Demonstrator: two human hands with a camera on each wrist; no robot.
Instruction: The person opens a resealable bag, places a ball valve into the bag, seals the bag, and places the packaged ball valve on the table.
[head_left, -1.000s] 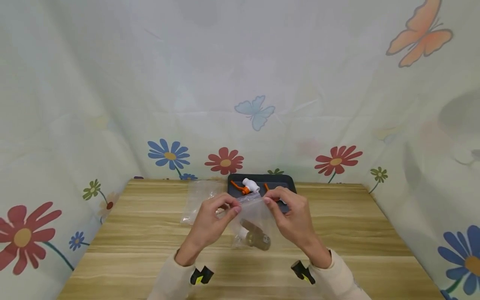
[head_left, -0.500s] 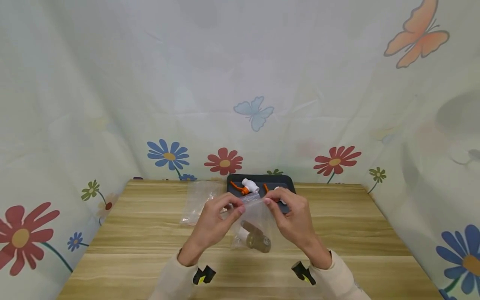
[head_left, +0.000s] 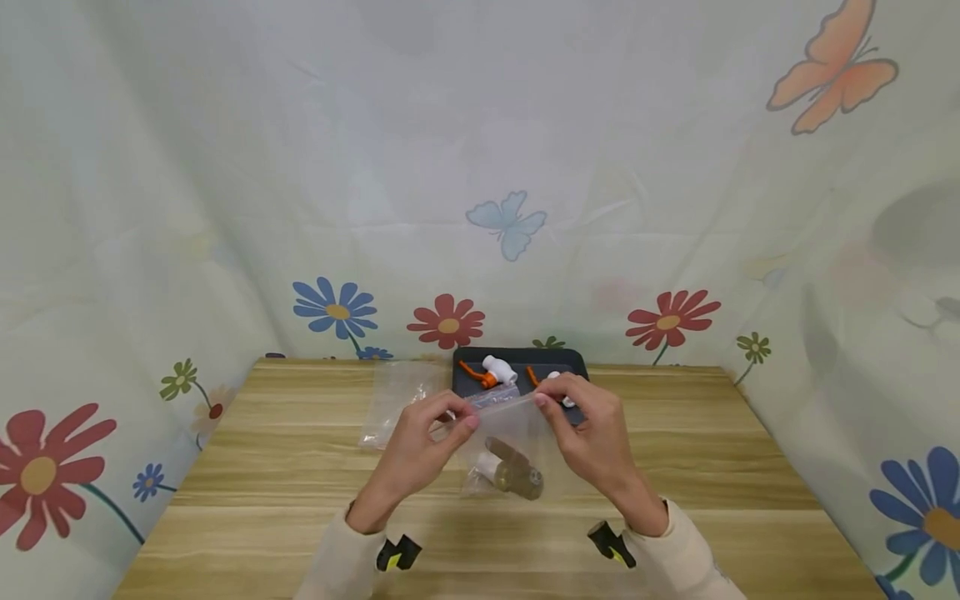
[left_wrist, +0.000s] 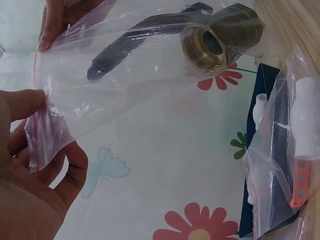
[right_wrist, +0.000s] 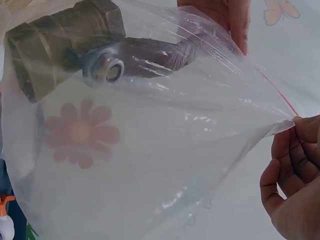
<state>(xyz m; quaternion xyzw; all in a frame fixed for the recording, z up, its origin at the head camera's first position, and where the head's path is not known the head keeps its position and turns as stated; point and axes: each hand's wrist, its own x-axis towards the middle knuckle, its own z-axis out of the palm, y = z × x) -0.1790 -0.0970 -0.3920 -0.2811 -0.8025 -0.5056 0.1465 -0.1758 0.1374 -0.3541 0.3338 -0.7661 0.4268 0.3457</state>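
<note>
- Left hand (head_left: 423, 446), on the near-left side of the tray: thumb and fingers pinch 1 end of the bag's mouth.
- Right hand (head_left: 596, 425), on the near-right side of the tray: thumb and fingers pinch the mouth's other end.
- Clear plastic zip bag with a red line along its mouth (head_left: 536, 429): stretched between the 2 hands, on the near side of the tray.
- Brass-coloured threaded metal valve with a dark handle (left_wrist: 232, 35): tilted inside this bag, nearer the person than the tray.
- Black rectangular tray (head_left: 555, 356): carries a white plastic valve with an orange handle (head_left: 499, 371); another orange handle (head_left: 532, 376) is right of it, partly hidden by the right hand.
- Flat clear plastic packaging (head_left: 397, 392): on the wood-grain surface (head_left: 705, 450), left of the tray.
- White fabric backdrop printed with flowers and butterflies (head_left: 375, 192): behind the tray.
</note>
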